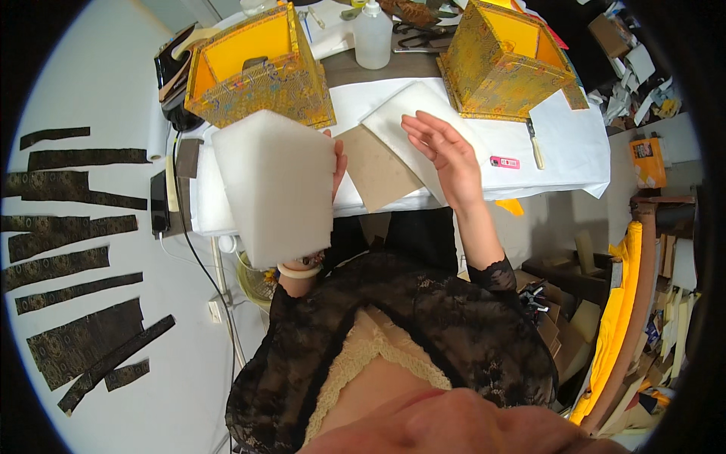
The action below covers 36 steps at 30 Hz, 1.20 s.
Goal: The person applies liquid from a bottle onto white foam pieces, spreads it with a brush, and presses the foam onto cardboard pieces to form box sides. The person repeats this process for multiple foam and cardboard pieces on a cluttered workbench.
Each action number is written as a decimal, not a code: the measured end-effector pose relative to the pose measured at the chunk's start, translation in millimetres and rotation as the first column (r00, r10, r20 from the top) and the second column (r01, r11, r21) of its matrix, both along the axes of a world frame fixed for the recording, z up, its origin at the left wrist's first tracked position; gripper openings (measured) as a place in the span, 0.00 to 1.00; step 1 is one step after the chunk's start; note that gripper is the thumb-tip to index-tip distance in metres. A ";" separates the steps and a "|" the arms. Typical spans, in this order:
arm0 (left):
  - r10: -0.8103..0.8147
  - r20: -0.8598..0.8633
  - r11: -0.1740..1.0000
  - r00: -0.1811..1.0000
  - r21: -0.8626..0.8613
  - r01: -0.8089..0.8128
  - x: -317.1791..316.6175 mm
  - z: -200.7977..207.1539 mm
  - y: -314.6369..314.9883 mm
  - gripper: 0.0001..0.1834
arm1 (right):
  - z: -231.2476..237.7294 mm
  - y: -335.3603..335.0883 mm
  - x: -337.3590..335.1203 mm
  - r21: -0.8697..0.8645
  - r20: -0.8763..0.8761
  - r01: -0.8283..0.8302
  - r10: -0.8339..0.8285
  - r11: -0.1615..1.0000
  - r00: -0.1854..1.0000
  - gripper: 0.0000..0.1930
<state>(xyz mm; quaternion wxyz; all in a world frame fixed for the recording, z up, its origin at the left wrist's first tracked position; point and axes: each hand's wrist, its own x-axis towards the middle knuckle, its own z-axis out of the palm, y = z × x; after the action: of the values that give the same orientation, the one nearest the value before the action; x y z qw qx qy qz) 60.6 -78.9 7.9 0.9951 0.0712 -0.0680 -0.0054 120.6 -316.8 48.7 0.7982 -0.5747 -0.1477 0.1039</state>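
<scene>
A thick white foam block (276, 181) is held up in front of me at the left, over the table's near edge. My left hand (339, 163) grips it from behind; only some fingers show past its right side, and the rest is hidden. My right hand (448, 155) is raised to the right of the block, fingers stretched out, with nothing in it. Below the right hand lies a white foam sheet (412, 106), partly over a grey-brown board (378, 170). Two gold brocade boxes with yellow insides stand beyond, one at left (265, 94) and one at right (491, 79).
A translucent bottle (373, 38) stands between the boxes, near scissors (420, 34). A knife (536, 144) and a small pink packet (505, 162) lie on the right of the white-covered table (567, 163). Dark patterned fabric strips (87, 157) lie on the left surface; a black cable (189, 242) hangs nearby.
</scene>
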 end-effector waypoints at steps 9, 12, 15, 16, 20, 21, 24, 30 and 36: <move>0.003 -0.160 1.000 0.987 0.023 0.001 21.8 -65.8 -5.7 0.39 | -61.1 28.8 -44.0 -0.808 0.578 0.347 0.528 0.475 0.622 0.28; 0.008 -0.194 0.999 0.981 0.032 -0.002 27.5 -77.8 -0.6 0.37 | -71.8 26.3 -38.3 -0.804 0.591 0.374 0.552 0.463 0.588 0.29; 0.045 -0.230 0.996 0.972 0.088 -0.026 25.8 -65.7 -5.6 0.36 | -79.0 24.3 -36.5 -0.753 0.627 0.336 0.461 0.566 0.628 0.25; 0.047 -0.219 0.996 0.975 0.090 -0.028 26.2 -67.6 -5.3 0.36 | -85.4 22.3 -35.4 -0.726 0.625 0.296 0.416 0.621 0.660 0.24; 0.055 -0.214 0.995 0.975 0.097 -0.034 26.6 -66.7 -7.1 0.35 | -110.2 19.2 -31.1 -0.588 0.610 0.201 0.266 0.783 0.746 0.21; 0.057 -0.218 0.993 0.974 0.110 -0.033 26.6 -64.2 -8.0 0.35 | -113.5 18.6 -31.0 -0.553 0.610 0.194 0.235 0.811 0.757 0.20; 0.082 -0.216 0.982 0.973 0.181 -0.042 25.2 -58.5 -6.7 0.36 | -81.1 17.6 -38.2 -0.702 0.304 -0.009 0.312 0.712 0.900 0.18; 0.087 -0.200 0.988 0.976 0.143 -0.059 20.5 -36.2 -11.4 0.37 | -63.1 11.1 -36.4 -0.781 0.580 0.348 0.395 0.519 0.713 0.24; 0.089 -0.210 0.982 0.974 0.183 -0.050 20.0 -29.8 -13.8 0.38 | -95.1 3.3 -35.2 -0.648 0.537 0.189 0.268 0.738 0.800 0.17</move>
<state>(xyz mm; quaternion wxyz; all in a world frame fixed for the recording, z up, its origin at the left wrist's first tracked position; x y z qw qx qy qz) 80.5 -92.6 -21.9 0.9859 0.1605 0.0443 0.0159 85.3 -313.5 -46.4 0.4435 -0.8219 -0.3570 -0.0189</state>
